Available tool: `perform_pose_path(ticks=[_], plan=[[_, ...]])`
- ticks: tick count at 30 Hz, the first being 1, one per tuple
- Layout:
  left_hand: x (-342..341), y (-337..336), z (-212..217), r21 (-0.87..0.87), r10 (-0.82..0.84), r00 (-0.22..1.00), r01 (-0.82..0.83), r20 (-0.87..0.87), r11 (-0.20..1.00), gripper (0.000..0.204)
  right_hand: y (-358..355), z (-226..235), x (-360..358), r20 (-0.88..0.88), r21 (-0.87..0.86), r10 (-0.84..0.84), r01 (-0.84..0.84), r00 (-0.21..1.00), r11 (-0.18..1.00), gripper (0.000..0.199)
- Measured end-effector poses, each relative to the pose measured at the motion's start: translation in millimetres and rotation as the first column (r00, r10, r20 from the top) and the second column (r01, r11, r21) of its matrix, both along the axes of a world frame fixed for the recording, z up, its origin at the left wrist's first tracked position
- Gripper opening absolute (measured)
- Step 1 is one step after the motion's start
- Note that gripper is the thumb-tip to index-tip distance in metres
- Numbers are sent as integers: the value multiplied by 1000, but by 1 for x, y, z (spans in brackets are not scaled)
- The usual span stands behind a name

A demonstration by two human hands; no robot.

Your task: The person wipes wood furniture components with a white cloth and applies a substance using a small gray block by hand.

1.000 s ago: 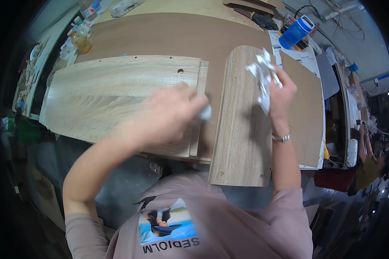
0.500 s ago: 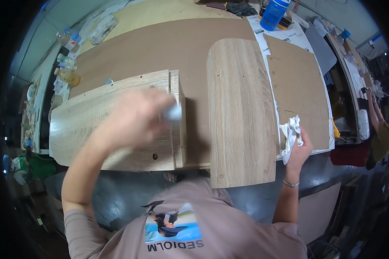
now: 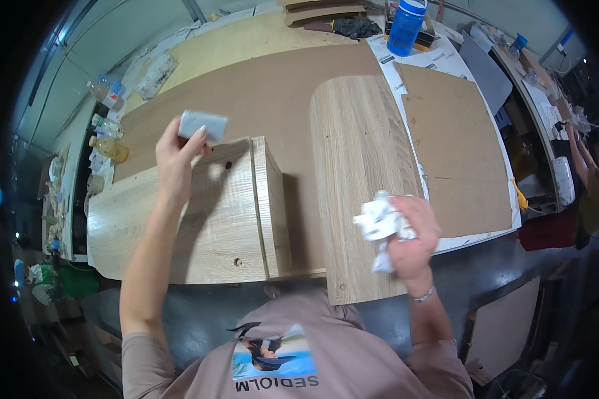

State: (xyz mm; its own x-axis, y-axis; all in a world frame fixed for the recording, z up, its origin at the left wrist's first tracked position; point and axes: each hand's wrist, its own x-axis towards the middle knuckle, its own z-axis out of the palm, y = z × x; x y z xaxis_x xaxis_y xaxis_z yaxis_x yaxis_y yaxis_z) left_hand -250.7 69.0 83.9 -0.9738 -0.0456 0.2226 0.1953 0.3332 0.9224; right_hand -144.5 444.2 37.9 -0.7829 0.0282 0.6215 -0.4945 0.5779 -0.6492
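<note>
My left hand (image 3: 176, 156) is raised above the bench and pinches a small grey rectangular block (image 3: 202, 125) between thumb and fingers. Beneath it lies a pale oak-grain panel (image 3: 219, 226) with drilled holes and a narrow strip (image 3: 271, 206) along its right edge. My right hand (image 3: 412, 233) grips a crumpled white rag (image 3: 378, 223) over the near right part of a second oak-grain panel (image 3: 359, 173) with a rounded far end. Both panels rest on a large brown board (image 3: 259, 93).
A smaller brown sheet (image 3: 462, 153) lies right of the rounded panel. A blue bottle (image 3: 406, 26) stands at the back. Small bottles and jars (image 3: 106, 133) crowd a shelf at the left. Another person's arm (image 3: 589, 169) shows at the far right edge.
My left hand lifted off the left panel and rose up to the left with the grey block. My right hand brought the rag down toward the near edge of the rounded panel.
</note>
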Motion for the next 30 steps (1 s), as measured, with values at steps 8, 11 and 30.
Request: perform_pose_path(ticks=[8,11,30], plan=[[17,1,-31,389,135,991,-132,19,912,21,-152,44,-3,-120,199,638,-611,760,766,35],[21,9,-25,408,129,991,-137,46,903,22,-183,29,-5,-25,377,700,-642,714,668,36],[-9,21,24,-601,253,963,-257,-93,757,30,-201,13,-2,-39,377,662,-602,749,704,28]])
